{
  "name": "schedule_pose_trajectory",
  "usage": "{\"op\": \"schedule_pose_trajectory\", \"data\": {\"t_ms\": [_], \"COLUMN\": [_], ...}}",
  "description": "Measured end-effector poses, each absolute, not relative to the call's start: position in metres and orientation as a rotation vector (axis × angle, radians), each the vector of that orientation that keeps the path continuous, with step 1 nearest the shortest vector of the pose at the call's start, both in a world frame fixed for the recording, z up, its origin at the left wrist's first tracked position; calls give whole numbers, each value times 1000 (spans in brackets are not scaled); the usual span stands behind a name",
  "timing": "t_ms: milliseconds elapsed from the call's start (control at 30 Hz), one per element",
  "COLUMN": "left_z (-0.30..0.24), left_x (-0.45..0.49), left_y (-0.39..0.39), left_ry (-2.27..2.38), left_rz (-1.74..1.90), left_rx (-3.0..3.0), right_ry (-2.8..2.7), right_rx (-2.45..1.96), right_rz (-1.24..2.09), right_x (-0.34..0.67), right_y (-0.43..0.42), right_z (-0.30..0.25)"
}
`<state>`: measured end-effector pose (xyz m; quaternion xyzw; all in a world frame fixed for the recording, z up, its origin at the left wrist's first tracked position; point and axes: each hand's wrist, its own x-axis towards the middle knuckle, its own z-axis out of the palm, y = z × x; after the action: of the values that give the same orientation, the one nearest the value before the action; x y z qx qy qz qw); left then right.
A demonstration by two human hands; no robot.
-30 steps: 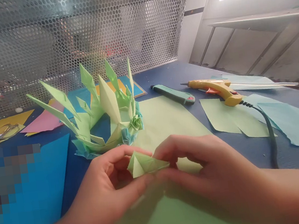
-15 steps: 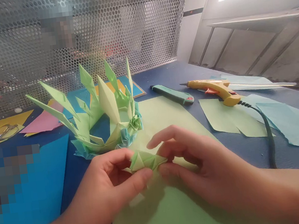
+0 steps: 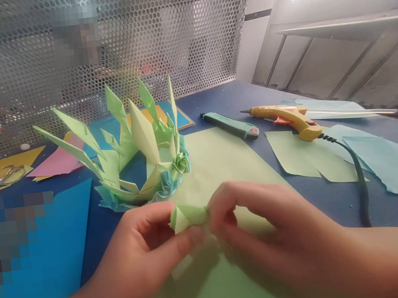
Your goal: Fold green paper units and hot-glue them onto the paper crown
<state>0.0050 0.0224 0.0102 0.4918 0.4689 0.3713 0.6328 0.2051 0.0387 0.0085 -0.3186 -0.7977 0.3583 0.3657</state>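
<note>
We find left hand (image 3: 142, 252) and right hand (image 3: 263, 228) both pinching small folded light-green paper piece (image 3: 187, 216), thumb and fingers pressed on opposite ends. Piece held just above large light-green paper sheet (image 3: 218, 158) on blue desk (image 3: 244, 100). Spiked green-and-blue paper crown (image 3: 137, 151) stands just behind hands. Teal utility knife (image 3: 230, 126) and yellow glue gun (image 3: 291, 118) lie further right, well apart from hands. We note pink paper sheet (image 3: 59, 161) at far left.
</note>
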Motion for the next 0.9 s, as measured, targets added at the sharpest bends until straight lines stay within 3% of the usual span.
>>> {"op": "schedule_pose_trajectory", "data": {"t_ms": [167,500,900], "left_z": [7,10,5], "left_x": [2,1,-1], "left_y": [20,18,21], "left_ry": [1104,845,1107], "left_rz": [786,754,871], "left_rx": [1184,1114,1497], "right_ry": [-1973,-1989,-2008], "right_rx": [-918,-991,-922], "right_rz": [1032,816,714], "right_x": [205,205,208], "right_y": [37,39,42], "right_z": [9,4,6]}}
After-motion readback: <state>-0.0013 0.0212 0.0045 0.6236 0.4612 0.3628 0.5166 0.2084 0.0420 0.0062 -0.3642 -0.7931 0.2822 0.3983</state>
